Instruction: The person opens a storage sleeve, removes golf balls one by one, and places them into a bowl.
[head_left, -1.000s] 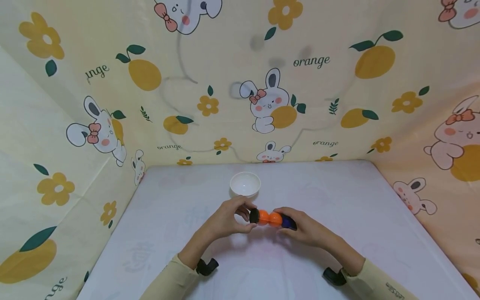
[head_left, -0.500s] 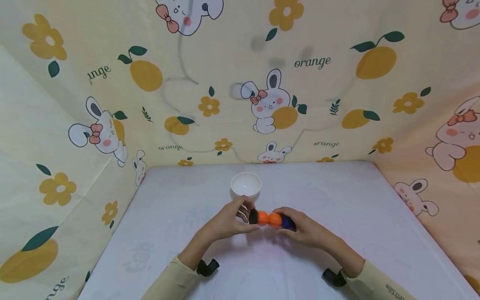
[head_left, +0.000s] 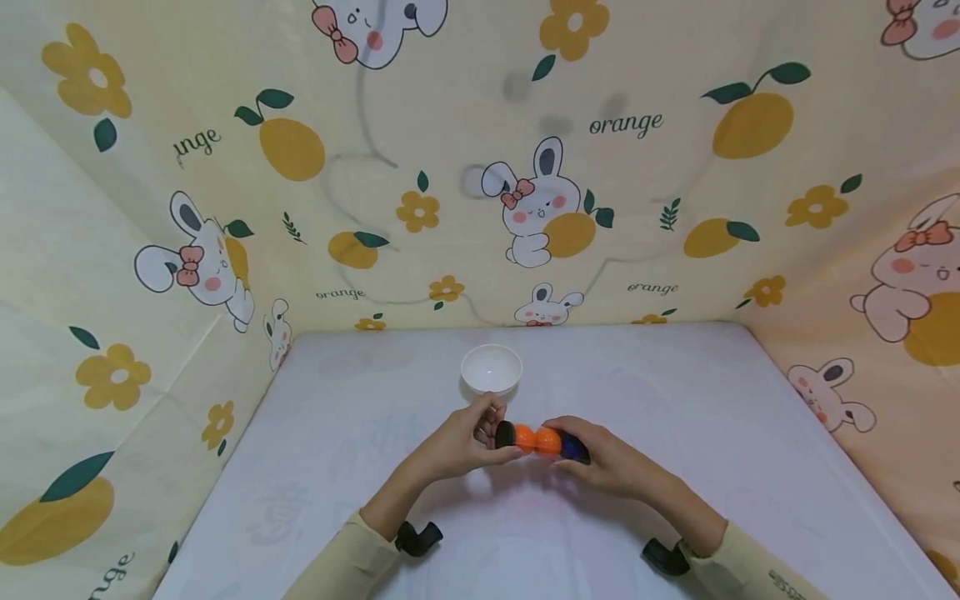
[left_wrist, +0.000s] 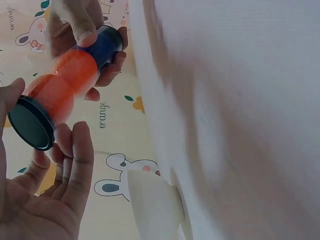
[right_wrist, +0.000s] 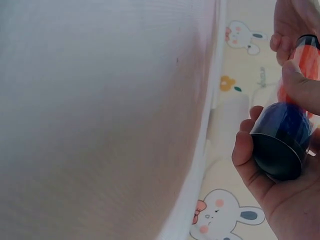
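Observation:
A clear tube of balls (head_left: 547, 442) lies nearly level between both hands, above the table. Two orange balls (left_wrist: 52, 97) show inside it, with a blue ball (left_wrist: 104, 46) at the right end. My left hand (head_left: 461, 446) pinches the black cap (left_wrist: 31, 122) at the left end, thumb on one side of its rim and fingertips on the other. My right hand (head_left: 613, 458) wraps round the blue end, thumb along the side. In the right wrist view a second black cap (right_wrist: 278, 157) faces the camera, beside the right palm (right_wrist: 295, 207).
A white bowl (head_left: 491, 369) stands on the table just beyond the left hand. White cloth covers the table (head_left: 337, 392). Behind and at both sides hangs a patterned curtain (head_left: 465, 100) with rabbits and oranges. A dark camera mount sits at each wrist.
Both hands and the tube have shifted very slightly left. The left fingers have closed in a little round the cap. The right hand keeps its hold, and the bowl stays put.

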